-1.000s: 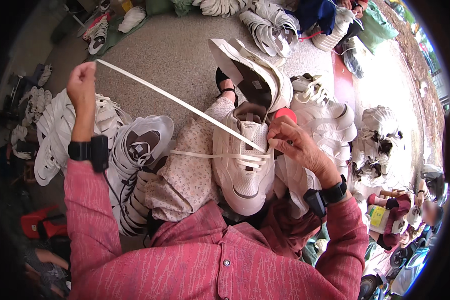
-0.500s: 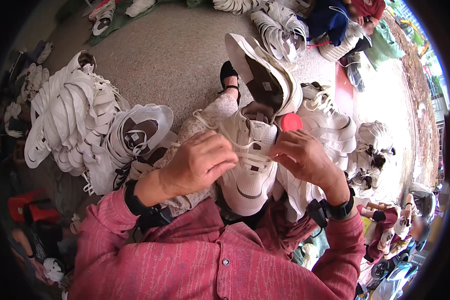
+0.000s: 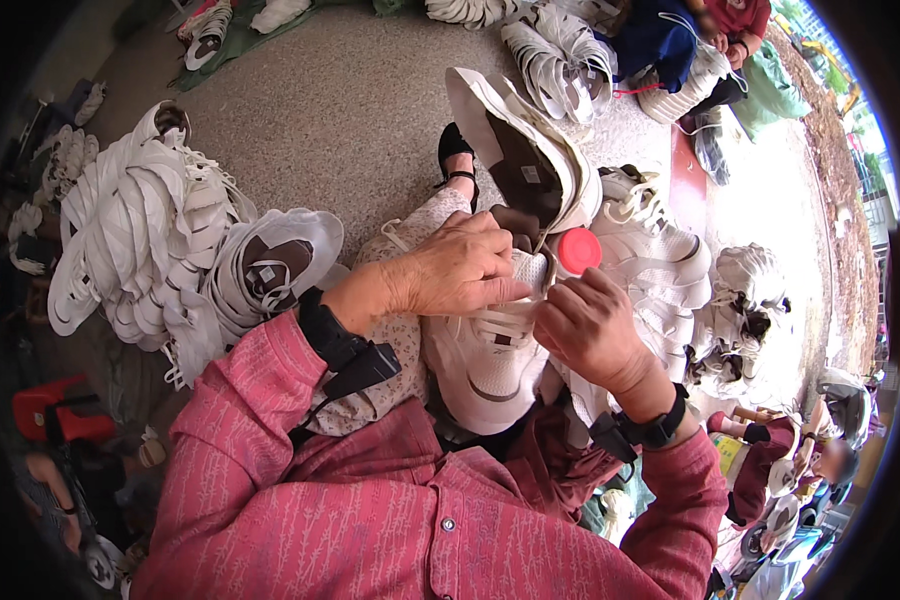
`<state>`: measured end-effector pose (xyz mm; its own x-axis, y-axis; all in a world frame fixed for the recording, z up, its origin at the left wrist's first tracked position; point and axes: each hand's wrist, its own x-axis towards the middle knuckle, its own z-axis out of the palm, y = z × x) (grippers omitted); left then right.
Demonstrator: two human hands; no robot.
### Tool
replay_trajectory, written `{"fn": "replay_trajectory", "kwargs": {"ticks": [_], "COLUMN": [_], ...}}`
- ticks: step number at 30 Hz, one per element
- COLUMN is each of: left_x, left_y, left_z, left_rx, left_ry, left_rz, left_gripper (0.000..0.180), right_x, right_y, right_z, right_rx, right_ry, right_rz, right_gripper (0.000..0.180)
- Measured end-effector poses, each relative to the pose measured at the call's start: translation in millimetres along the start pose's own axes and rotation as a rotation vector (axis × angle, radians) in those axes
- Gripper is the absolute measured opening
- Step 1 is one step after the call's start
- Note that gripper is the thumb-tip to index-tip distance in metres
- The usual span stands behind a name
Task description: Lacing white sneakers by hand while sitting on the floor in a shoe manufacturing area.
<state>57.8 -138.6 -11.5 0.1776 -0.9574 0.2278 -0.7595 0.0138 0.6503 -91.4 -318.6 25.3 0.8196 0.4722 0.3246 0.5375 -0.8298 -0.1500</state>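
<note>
A white shoe upper with mesh panels lies across my lap, its toe toward me. Over its tongue, my left hand is closed in a pinch on the cream shoelace, part of which loops out beyond the wrist. Close by on the right, my right hand is curled shut at the lace rows, fingertips pinched on the lace; the exact grip is partly hidden by the fingers. A round red lid-like piece sits just past my right knuckles. Behind the upper stands a nested stack of white uppers with brown linings.
Big heaps of white uppers lie on the left, with another nested bundle beside my leg. More uppers lean at my right. Other people sit at the upper right and lower right. A red plastic stool is at far left.
My left hand has moved right and away from me, over the shoe's tongue. My right hand has turned and curled in, slightly nearer me. The two hands are closer together.
</note>
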Motion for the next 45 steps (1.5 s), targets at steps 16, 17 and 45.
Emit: {"fn": "replay_trajectory", "kwargs": {"ticks": [16, 17, 45], "left_x": [0, -4, -251], "left_y": [1, 7, -43], "left_z": [-7, -13, -126], "left_rx": [-0.881, -0.876, -1.305], "left_ry": [0.164, 0.164, 1.567], "left_rz": [-0.359, -0.361, -0.782], "left_gripper": [0.018, 0.018, 0.019], "right_x": [-12, -9, -250], "right_y": [7, 7, 8], "right_z": [20, 20, -90], "right_rx": [0.408, 0.41, 0.008], "right_ry": [0.159, 0.163, 0.092], "right_rz": [0.227, 0.225, 1.509], "right_gripper": [0.029, 0.029, 0.017]}}
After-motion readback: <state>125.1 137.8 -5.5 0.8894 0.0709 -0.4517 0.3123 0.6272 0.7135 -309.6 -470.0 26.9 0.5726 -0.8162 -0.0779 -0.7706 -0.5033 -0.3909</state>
